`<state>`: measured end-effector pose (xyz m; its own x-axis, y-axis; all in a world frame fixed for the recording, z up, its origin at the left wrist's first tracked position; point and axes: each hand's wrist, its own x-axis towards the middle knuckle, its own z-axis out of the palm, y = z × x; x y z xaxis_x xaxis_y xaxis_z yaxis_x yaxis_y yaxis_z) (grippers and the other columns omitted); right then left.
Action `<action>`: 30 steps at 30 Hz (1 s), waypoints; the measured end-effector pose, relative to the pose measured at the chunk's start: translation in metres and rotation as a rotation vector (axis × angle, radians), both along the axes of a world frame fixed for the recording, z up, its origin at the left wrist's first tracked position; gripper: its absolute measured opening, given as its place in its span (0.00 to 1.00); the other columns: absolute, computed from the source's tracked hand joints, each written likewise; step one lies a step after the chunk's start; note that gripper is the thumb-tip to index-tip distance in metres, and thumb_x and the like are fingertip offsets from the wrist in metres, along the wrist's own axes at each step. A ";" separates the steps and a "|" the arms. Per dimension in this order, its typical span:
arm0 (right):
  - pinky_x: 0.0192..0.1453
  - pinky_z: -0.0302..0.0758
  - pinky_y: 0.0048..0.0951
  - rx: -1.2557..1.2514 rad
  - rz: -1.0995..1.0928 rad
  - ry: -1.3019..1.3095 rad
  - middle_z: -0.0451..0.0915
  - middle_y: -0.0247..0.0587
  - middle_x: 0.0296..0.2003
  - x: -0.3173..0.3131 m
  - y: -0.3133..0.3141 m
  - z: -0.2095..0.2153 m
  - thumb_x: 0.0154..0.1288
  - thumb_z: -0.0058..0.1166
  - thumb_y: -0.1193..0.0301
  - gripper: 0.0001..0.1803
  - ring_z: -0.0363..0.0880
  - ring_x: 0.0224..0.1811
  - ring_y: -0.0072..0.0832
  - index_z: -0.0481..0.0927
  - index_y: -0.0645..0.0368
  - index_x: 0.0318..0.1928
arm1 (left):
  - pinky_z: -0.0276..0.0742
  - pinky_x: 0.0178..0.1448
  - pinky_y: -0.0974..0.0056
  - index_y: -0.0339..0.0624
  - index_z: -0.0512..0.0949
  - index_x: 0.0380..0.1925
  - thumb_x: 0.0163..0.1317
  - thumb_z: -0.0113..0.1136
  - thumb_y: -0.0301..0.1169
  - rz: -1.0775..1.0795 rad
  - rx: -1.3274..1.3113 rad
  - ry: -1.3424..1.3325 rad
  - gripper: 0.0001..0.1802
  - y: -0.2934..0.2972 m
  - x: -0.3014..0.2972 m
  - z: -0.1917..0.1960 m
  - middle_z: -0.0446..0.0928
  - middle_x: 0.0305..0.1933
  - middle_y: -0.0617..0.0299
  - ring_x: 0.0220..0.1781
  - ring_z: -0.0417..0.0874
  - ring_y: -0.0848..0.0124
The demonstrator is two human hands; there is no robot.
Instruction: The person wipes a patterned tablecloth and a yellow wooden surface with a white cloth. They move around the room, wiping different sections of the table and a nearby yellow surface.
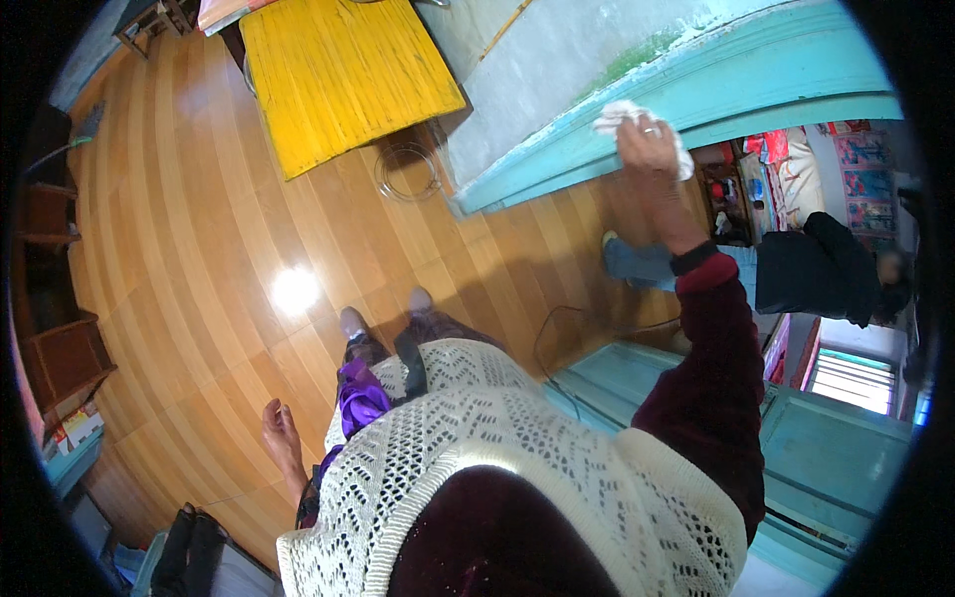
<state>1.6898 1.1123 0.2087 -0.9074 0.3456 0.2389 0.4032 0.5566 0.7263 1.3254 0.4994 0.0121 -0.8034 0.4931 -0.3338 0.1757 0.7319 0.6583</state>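
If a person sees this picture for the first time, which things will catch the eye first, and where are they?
The eye goes first to the right hand at the upper right, pressing a white cloth against the turquoise door frame. Next comes the bright yellow table at the top, standing on the wooden floor. The left hand hangs empty at the lower left, beside the white crocheted vest.

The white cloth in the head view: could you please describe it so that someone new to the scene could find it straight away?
Start at the turquoise door frame that runs across the upper right. The right hand presses on its edge, and the white cloth is bunched under that hand. It is the only crumpled white thing against the painted turquoise wood.
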 end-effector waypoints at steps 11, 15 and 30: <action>0.49 0.70 0.35 0.005 0.037 -0.223 0.74 0.46 0.36 -0.006 0.003 -0.041 0.49 0.51 0.74 0.11 0.72 0.47 0.38 0.77 0.62 0.35 | 0.77 0.43 0.64 0.32 0.76 0.48 0.66 0.57 0.35 -0.025 -0.039 0.022 0.17 0.004 0.004 0.007 0.81 0.41 0.52 0.38 0.81 0.67; 0.51 0.67 0.36 -0.028 0.029 -0.354 0.77 0.44 0.40 -0.006 0.004 -0.100 0.54 0.51 0.70 0.14 0.72 0.50 0.37 0.81 0.62 0.41 | 0.77 0.43 0.63 0.31 0.76 0.47 0.66 0.57 0.34 0.035 -0.042 0.012 0.17 -0.008 0.008 0.008 0.81 0.40 0.51 0.38 0.81 0.67; 0.50 0.70 0.38 -0.232 -0.078 0.034 0.78 0.42 0.37 -0.006 -0.020 0.036 0.51 0.53 0.74 0.10 0.75 0.50 0.37 0.81 0.63 0.36 | 0.77 0.41 0.65 0.30 0.75 0.45 0.66 0.57 0.32 0.014 0.167 0.012 0.15 0.004 -0.008 -0.022 0.79 0.37 0.54 0.37 0.80 0.70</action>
